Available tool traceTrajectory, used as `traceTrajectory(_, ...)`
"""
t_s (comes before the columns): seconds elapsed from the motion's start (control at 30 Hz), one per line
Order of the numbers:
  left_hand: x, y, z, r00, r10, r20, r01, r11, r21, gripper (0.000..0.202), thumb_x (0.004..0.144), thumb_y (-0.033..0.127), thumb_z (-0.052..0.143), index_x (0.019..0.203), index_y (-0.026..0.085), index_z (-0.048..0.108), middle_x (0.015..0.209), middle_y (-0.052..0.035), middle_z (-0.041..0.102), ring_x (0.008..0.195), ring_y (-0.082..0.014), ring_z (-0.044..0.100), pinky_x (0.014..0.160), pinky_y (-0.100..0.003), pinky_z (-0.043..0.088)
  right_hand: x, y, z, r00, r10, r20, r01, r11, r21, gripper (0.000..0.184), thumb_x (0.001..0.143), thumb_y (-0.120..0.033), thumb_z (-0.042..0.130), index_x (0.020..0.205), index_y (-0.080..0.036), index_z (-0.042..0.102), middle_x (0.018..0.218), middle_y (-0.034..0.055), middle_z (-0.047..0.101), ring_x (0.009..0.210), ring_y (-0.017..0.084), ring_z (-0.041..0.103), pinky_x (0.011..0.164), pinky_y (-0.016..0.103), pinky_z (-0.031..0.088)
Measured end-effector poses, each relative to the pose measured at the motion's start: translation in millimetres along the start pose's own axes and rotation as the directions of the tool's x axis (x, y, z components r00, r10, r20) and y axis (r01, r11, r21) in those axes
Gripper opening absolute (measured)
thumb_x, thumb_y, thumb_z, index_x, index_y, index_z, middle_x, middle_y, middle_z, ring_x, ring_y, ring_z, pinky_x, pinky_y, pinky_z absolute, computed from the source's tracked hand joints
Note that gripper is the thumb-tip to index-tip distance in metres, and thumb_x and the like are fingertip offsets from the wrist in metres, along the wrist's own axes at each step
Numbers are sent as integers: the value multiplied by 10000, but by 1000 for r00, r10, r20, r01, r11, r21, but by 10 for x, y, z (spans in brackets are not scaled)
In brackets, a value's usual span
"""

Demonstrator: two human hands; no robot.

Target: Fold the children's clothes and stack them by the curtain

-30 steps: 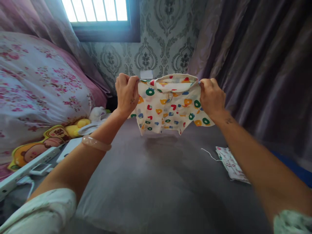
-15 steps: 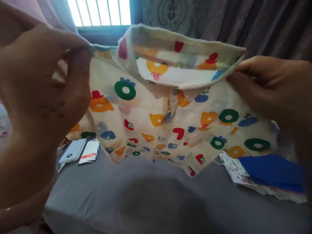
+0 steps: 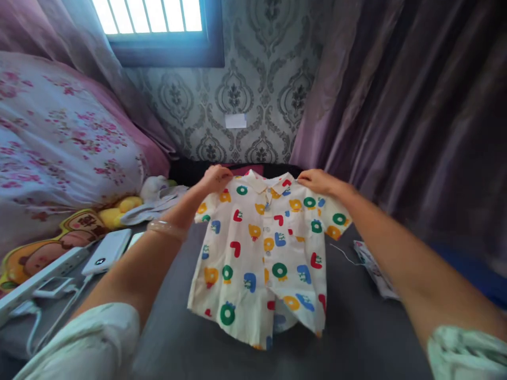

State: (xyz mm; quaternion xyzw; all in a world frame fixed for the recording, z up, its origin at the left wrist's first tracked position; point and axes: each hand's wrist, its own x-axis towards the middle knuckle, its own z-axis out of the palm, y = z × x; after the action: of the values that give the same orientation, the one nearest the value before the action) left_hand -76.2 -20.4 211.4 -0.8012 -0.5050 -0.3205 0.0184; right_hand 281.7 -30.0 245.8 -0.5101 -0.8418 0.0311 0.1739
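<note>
- Pinching the little shirt (image 3: 261, 253) at both shoulders, left hand (image 3: 216, 179) and right hand (image 3: 317, 182), fingers clamped on the cloth.
- Lying flat on the bed (image 3: 356, 338), collar far, hem near.

Cream shirt (image 3: 261, 253), red-green-blue-orange shapes; grey sheet (image 3: 356, 338); pink floral quilt (image 3: 59, 142).

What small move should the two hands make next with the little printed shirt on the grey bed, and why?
Probably let go of the shoulders and smooth the hem. The left hand and right hand pinch the shirt at its shoulders; it lies front up on the bed, but the lower edge looks rumpled and curled.
</note>
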Motion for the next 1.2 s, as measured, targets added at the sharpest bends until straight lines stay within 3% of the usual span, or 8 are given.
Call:
traceTrajectory(0.07, -56, -92, 379, 997, -63, 54, 57, 994, 98, 287, 774, 279, 491, 852, 195, 754, 819, -70, 720, 765, -208, 624, 691, -288, 440, 16, 121, 311, 996, 67, 58, -61, 993, -96, 250, 906, -343, 509, 1016, -222, 697, 1046, 85, 709, 902, 228, 646, 727, 293, 444)
traceTrajectory(0.17, -172, -186, 836, 980, -191, 47, 176, 958, 229, 310, 838, 273, 467, 958, 214, 747, 941, -86, 714, 899, -233, 628, 767, -299, 433, -23, 204, 714, 981, 171, 90, -150, 969, -199, 299, 962, -344, 407, 1099, -237, 650, 1102, 88, 684, 981, 235, 629, 729, 291, 417)
traceTrajectory(0.3, -311, -260, 1184, 956, -290, 51, 262, 916, 303, 327, 905, 301, 426, 1045, 232, 714, 1031, -90, 673, 975, -251, 588, 785, -321, 415, -90, 257, 1077, 981, 183, 70, -157, 949, -272, 338, 996, -360, 327, 1109, -233, 620, 1119, 79, 653, 993, 220, 610, 741, 285, 395)
traceTrajectory(0.47, -428, -276, 1384, 952, -304, 10, 287, 906, 310, 351, 954, 311, 360, 1072, 223, 680, 1041, -99, 637, 988, -265, 536, 791, -356, 378, -101, 340, 1354, 981, 190, 25, -172, 929, -327, 349, 1007, -342, 279, 1163, -238, 573, 1170, 82, 600, 994, 220, 587, 783, 317, 380)
traceTrajectory(0.57, -471, -301, 1482, 961, -276, -15, 265, 905, 333, 363, 966, 302, 330, 1083, 215, 662, 1051, -110, 615, 993, -272, 509, 801, -375, 358, -79, 385, 1492, 975, 213, 61, -178, 916, -360, 339, 1003, -297, 276, 1216, -240, 534, 1217, 98, 564, 1005, 230, 578, 812, 342, 369)
traceTrajectory(0.77, -494, -481, 1625, 991, -129, 18, 107, 884, 456, 338, 944, 210, 338, 1121, 202, 626, 1072, -130, 580, 1005, -294, 469, 820, -412, 342, 16, 456, 1783, 964, 248, 101, -183, 886, -426, 368, 965, -140, 294, 1279, -224, 468, 1282, 144, 506, 1018, 236, 589, 823, 347, 376)
traceTrajectory(0.9, -450, -645, 1682, 993, -74, 87, 19, 855, 518, 357, 928, 164, 336, 1172, 185, 595, 1100, -153, 564, 1025, -315, 463, 835, -439, 339, 135, 498, 1964, 966, 237, 100, -171, 882, -439, 367, 963, -107, 260, 1239, -218, 476, 1249, 130, 524, 998, 215, 611, 801, 331, 399)
traceTrajectory(1.2, -294, -835, 1975, 972, -155, 178, 44, 861, 507, 358, 933, 164, 313, 1110, 173, 624, 1089, -164, 592, 1054, -317, 504, 861, -439, 336, 286, 657, 2174, 973, 206, 101, -148, 899, -412, 338, 964, -104, 260, 1167, -173, 521, 1174, 145, 572, 1014, 212, 597, 784, 301, 408)
